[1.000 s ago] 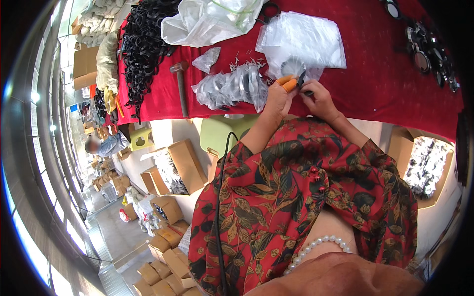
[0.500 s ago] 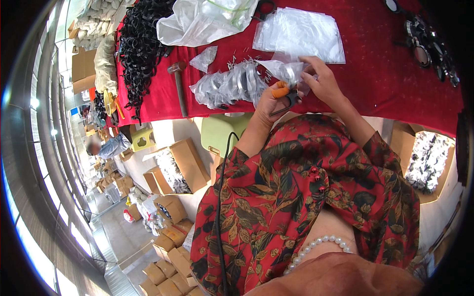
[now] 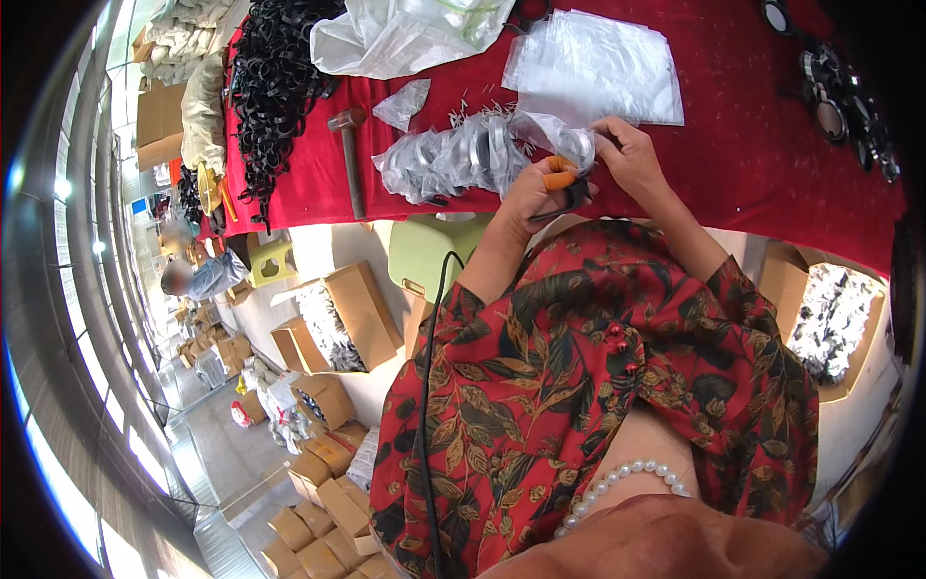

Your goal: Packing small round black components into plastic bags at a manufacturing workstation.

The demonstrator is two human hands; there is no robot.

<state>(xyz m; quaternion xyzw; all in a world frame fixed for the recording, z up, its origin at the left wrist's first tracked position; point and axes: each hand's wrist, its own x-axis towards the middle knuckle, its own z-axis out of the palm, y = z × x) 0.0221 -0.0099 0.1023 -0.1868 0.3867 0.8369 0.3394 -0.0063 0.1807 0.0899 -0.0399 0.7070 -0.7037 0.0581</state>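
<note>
At the near edge of the red-covered table, my left hand (image 3: 532, 199) is closed round a clear plastic bag (image 3: 577, 145) with a round silvery part in it. An orange cover (image 3: 559, 174) sits on one of its fingers. A dark curved piece (image 3: 571, 199) also shows at this hand; I cannot tell how it is held. My right hand (image 3: 635, 162) pinches the bag's right side. Just left of both hands lies a row of bagged silvery ring-shaped parts (image 3: 449, 159). Beyond my hands is a stack of flat clear bags (image 3: 603, 72).
A hammer (image 3: 350, 154) lies left of the bagged parts, near a small clear packet (image 3: 403, 104) and scattered small pins (image 3: 468, 108). Black straps (image 3: 270, 106) are heaped at the left. Round black-rimmed parts (image 3: 834, 111) lie far right. Open cartons (image 3: 371, 314) stand below the table.
The bag's loose film at my right hand now lies closer around the silvery part. My right fingers have drawn in nearer to it. The view has shifted slightly.
</note>
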